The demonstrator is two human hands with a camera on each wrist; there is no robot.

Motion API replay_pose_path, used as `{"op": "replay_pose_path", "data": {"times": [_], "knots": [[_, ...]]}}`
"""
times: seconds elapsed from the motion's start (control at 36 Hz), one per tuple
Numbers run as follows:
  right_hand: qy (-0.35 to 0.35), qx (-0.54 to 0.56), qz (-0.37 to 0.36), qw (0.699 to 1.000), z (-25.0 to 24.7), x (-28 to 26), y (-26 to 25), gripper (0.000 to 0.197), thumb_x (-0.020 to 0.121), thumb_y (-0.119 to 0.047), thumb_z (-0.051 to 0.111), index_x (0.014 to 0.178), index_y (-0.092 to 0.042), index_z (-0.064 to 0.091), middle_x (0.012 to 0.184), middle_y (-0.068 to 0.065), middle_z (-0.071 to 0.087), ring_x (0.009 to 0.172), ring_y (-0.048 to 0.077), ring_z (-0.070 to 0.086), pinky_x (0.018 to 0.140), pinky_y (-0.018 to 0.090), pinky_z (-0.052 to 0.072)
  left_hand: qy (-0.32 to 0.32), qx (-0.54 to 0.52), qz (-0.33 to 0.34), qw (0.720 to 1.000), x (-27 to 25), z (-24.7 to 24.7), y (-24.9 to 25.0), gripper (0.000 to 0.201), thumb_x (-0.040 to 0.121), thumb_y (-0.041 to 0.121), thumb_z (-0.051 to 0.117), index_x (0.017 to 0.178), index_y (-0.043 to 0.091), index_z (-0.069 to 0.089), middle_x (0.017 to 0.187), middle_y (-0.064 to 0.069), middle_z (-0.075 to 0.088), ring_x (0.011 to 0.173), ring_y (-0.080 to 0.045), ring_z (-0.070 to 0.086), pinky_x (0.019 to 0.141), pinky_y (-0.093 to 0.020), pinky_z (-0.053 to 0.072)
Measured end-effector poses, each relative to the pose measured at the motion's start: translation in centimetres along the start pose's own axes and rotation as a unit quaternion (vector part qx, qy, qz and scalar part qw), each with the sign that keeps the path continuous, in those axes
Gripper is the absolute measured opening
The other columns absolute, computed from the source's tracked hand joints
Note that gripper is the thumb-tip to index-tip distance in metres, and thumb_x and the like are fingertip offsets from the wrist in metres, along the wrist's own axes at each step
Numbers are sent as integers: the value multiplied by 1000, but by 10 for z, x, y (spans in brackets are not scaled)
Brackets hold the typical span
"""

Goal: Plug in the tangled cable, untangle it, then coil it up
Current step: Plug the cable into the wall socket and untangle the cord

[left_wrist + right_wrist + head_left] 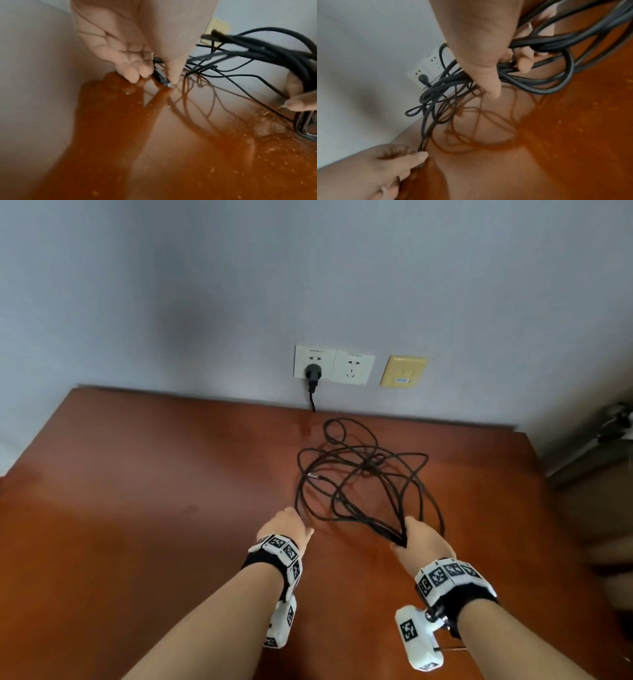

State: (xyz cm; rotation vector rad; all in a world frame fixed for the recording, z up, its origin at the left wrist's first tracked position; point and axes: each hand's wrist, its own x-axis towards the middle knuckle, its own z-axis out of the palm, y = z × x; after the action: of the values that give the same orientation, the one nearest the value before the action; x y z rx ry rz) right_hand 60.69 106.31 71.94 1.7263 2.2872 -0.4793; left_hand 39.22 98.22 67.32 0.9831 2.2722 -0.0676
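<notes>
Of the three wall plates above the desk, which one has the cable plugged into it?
The leftmost white socket plate: the black plug sits in it. The middle white socket plate is empty, and the yellow plate carries no plug.

I see the desk (pixel 171 491) as reddish-brown wood with a glossy varnish that mirrors the loops, with pale specks near its front edge. The cable (pixel 359 474) is black with a matt, rubbery-looking jacket and a shiny metal tip (pixel 166 82). The wall sockets (pixel 334 365) are smooth white plastic. The wall (pixel 239 285) is matt grey.
</notes>
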Motion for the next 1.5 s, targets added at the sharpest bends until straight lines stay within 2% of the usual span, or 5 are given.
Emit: {"op": "replay_pose_path", "data": {"times": [0.17,0.39,0.89,1.08,1.5], "knots": [[1,-39,55,998,10,-2,-3,70,69,-52,76,121,-20,43,123,-1,51,114,20,51,94,40,46,-36,-71,9,997,1,-12,-18,29,85,38,52,78,12,62,72,-2,63,67,-21,62,62,-30,48],[65,12,63,996,-8,-11,-30,137,58,-64,78,149,-15,-12,157,7,7,145,26,10,116,52,16,-47,-196,45,978,-10,-47,-38,29,86,36,38,75,15,54,74,-6,63,70,-26,62,76,-40,50],[138,122,-354,917,-69,-31,-130,63,89,-5,50,146,-23,30,155,-10,22,147,11,6,119,29,12,83,-74,321,941,-76,-162,-33,23,91,9,41,90,24,59,93,4,56,93,-20,56,84,-28,41],[176,132,-344,913,-94,-33,-139,16,95,-22,49,108,-18,58,106,-1,59,106,20,53,104,32,29,138,-61,384,911,-101,-193,-42,29,89,6,45,79,31,54,89,11,46,81,-15,48,76,-28,37],[248,255,-311,881,-111,-43,-110,15,95,-22,55,100,-22,69,78,-3,53,77,12,54,68,9,35,202,-197,323,903,-124,-205,-65,20,86,13,58,95,32,60,97,14,64,92,-1,56,73,-11,36]]}}
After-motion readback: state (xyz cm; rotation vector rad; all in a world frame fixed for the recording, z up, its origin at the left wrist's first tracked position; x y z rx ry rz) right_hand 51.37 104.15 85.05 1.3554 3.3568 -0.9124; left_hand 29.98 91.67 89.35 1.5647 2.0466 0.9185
